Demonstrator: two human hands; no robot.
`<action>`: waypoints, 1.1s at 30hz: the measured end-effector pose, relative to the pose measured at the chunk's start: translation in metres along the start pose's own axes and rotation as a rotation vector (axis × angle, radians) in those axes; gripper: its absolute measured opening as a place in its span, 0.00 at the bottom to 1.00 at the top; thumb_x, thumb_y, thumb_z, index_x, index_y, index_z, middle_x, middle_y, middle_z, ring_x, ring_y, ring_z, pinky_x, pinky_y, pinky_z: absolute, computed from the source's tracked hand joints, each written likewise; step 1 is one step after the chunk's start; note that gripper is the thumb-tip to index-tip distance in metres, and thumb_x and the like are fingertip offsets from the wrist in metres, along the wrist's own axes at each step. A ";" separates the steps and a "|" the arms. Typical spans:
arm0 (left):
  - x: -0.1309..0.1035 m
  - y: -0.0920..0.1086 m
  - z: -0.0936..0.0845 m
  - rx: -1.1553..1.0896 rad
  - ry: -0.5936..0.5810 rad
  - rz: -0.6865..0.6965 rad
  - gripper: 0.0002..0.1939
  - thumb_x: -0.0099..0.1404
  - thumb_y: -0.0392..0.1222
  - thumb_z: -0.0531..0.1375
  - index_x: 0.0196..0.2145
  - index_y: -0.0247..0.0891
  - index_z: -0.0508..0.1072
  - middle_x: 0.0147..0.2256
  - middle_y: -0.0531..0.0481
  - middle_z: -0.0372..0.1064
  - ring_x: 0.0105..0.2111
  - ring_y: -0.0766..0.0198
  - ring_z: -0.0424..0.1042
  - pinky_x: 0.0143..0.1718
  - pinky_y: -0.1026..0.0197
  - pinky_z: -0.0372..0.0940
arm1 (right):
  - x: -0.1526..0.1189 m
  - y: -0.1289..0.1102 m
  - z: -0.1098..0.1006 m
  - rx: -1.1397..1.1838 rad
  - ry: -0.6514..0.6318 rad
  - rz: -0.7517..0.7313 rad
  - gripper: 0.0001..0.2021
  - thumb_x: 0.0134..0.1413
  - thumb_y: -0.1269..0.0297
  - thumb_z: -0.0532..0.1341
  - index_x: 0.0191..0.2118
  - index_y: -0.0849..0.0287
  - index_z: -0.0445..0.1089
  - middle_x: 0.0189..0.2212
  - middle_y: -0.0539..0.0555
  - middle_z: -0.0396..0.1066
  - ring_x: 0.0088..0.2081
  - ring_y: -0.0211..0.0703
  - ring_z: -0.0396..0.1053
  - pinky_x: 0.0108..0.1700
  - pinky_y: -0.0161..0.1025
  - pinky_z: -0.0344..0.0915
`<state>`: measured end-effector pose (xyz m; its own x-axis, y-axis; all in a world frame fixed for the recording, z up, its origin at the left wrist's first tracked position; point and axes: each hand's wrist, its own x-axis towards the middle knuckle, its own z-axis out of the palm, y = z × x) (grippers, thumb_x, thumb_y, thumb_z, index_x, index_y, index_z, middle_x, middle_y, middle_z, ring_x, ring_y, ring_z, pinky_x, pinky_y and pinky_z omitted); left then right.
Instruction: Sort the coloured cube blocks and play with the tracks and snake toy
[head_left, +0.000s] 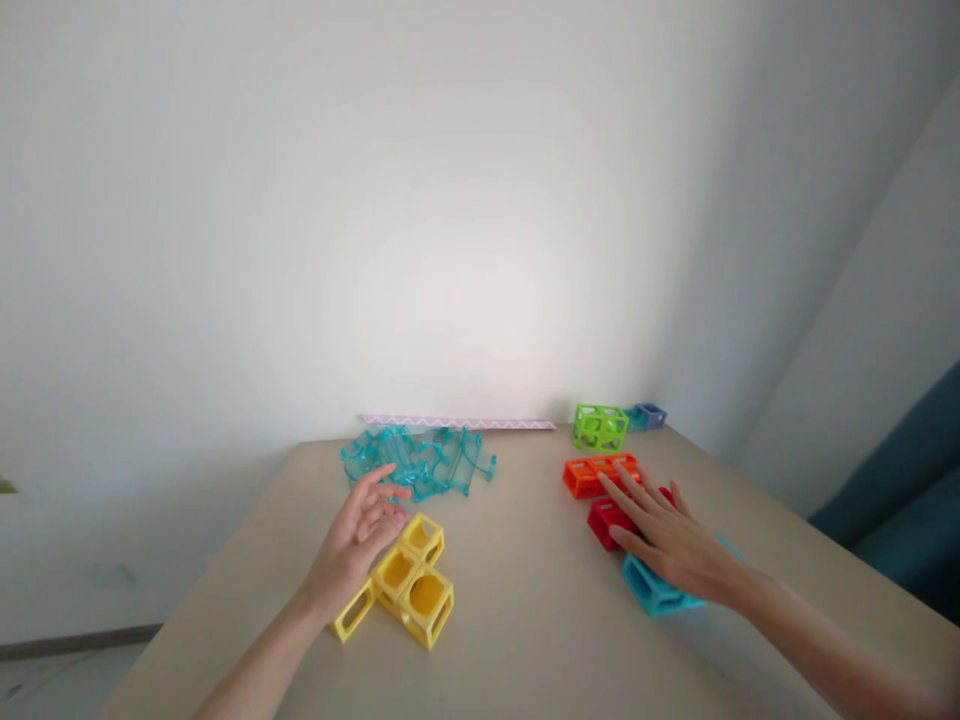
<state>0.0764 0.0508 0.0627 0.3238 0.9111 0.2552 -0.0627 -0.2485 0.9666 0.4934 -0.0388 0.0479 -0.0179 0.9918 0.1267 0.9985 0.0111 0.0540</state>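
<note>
Because the bench [517, 620] butts against a pale wall [480, 220], the things beyond the hands have a backstop. Ahead of the left hand [351, 545], a heap of translucent teal plastic pieces [401, 460] lies tangled; its uneven shapes probably keep it from lying flat or neat.

Just beside that hand, on its inner side, the yellow openwork cube block [396, 572] lies flat in a T-like outline, a steady way for it to lie. The fingers curl loosely with nothing visible inside them, and whether they touch it cannot be told.

The right hand [671, 540] is spread wide, palm down, over the red openwork block [602, 527], seemingly resting on it rather than gripping. Under its wrist side lies the light-blue openwork block [658, 600]; at its fingertips, the orange openwork block [576, 487]. These three are bunched closely, perhaps so one hand can cover them.

Beyond that hand, the green openwork block [600, 428] stands near the wall with a small blue-violet cube [651, 416], both apparently set aside. Slimmest, a patterned strip [457, 423] lies along the wall beyond the teal heap.
</note>
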 end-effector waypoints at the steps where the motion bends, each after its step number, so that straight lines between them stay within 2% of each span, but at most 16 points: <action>1: 0.000 0.000 0.000 0.001 -0.002 -0.002 0.28 0.62 0.47 0.60 0.58 0.44 0.57 0.46 0.45 0.67 0.42 0.58 0.70 0.48 0.54 0.62 | 0.001 0.001 0.001 0.001 -0.004 0.003 0.29 0.64 0.48 0.43 0.67 0.50 0.48 0.67 0.58 0.43 0.66 0.64 0.38 0.60 0.72 0.37; 5: 0.000 0.001 0.000 0.001 0.005 -0.006 0.28 0.62 0.46 0.61 0.57 0.44 0.58 0.46 0.45 0.67 0.41 0.59 0.70 0.49 0.54 0.62 | 0.004 0.002 0.002 0.010 -0.031 -0.007 0.26 0.64 0.49 0.41 0.63 0.46 0.57 0.66 0.55 0.47 0.66 0.61 0.42 0.61 0.69 0.42; 8: 0.000 0.002 0.001 -0.002 0.007 -0.008 0.28 0.61 0.46 0.61 0.57 0.43 0.59 0.46 0.45 0.67 0.41 0.59 0.70 0.48 0.54 0.63 | 0.005 0.003 0.003 0.025 -0.034 0.005 0.27 0.63 0.47 0.41 0.62 0.46 0.59 0.66 0.55 0.48 0.66 0.61 0.44 0.61 0.68 0.43; 14: 0.001 0.000 0.000 0.016 -0.008 -0.015 0.28 0.62 0.45 0.60 0.57 0.44 0.57 0.46 0.45 0.66 0.41 0.59 0.69 0.47 0.54 0.63 | 0.006 0.008 0.013 0.050 -0.018 0.035 0.29 0.62 0.44 0.41 0.65 0.48 0.54 0.66 0.55 0.46 0.66 0.63 0.43 0.62 0.68 0.41; 19: 0.001 -0.003 -0.003 0.011 -0.026 -0.015 0.27 0.62 0.44 0.60 0.57 0.44 0.57 0.47 0.45 0.65 0.42 0.59 0.69 0.50 0.54 0.62 | 0.004 0.009 0.018 0.045 -0.027 0.086 0.34 0.61 0.41 0.41 0.68 0.53 0.43 0.67 0.57 0.40 0.67 0.61 0.36 0.63 0.65 0.38; 24: 0.000 -0.002 -0.002 0.006 -0.020 -0.013 0.27 0.62 0.45 0.61 0.56 0.43 0.60 0.47 0.44 0.66 0.42 0.59 0.70 0.46 0.56 0.63 | 0.005 0.012 0.018 0.031 -0.029 0.101 0.36 0.60 0.40 0.42 0.68 0.55 0.45 0.68 0.58 0.39 0.67 0.63 0.33 0.63 0.66 0.38; 26: 0.002 -0.001 -0.002 -0.034 0.001 -0.015 0.25 0.61 0.45 0.61 0.55 0.42 0.62 0.47 0.44 0.67 0.41 0.58 0.71 0.43 0.57 0.64 | 0.005 0.010 0.013 0.029 0.015 0.113 0.36 0.60 0.41 0.44 0.67 0.57 0.48 0.67 0.60 0.40 0.67 0.65 0.34 0.61 0.70 0.38; 28: 0.005 0.000 -0.006 -0.111 0.041 -0.011 0.23 0.60 0.45 0.62 0.52 0.40 0.66 0.46 0.43 0.68 0.39 0.58 0.71 0.40 0.57 0.65 | 0.004 -0.003 0.002 0.034 0.150 0.107 0.34 0.59 0.43 0.46 0.64 0.59 0.55 0.66 0.62 0.46 0.67 0.68 0.36 0.60 0.72 0.39; 30: 0.011 0.001 -0.015 -0.178 0.119 0.003 0.19 0.59 0.45 0.63 0.47 0.37 0.70 0.43 0.43 0.70 0.37 0.59 0.71 0.37 0.58 0.66 | -0.001 -0.033 -0.013 0.089 0.319 0.056 0.29 0.60 0.46 0.48 0.58 0.59 0.64 0.62 0.63 0.56 0.65 0.66 0.45 0.61 0.67 0.45; 32: 0.018 -0.001 -0.026 -0.167 0.235 0.016 0.14 0.56 0.45 0.64 0.39 0.35 0.73 0.36 0.45 0.72 0.32 0.62 0.71 0.32 0.62 0.64 | -0.008 -0.078 -0.028 0.246 0.351 -0.034 0.22 0.61 0.49 0.50 0.50 0.58 0.69 0.52 0.64 0.67 0.56 0.57 0.63 0.57 0.53 0.59; 33: 0.020 -0.003 -0.032 -0.119 0.289 0.010 0.12 0.55 0.44 0.64 0.35 0.34 0.74 0.31 0.48 0.72 0.28 0.65 0.69 0.28 0.65 0.62 | -0.012 -0.103 -0.034 0.336 0.296 -0.078 0.20 0.61 0.50 0.51 0.47 0.58 0.70 0.47 0.62 0.71 0.49 0.53 0.69 0.52 0.48 0.64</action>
<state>0.0532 0.0802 0.0662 0.0420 0.9688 0.2441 -0.1804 -0.2329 0.9556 0.3886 -0.0558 0.0744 -0.0590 0.9076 0.4158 0.9541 0.1737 -0.2439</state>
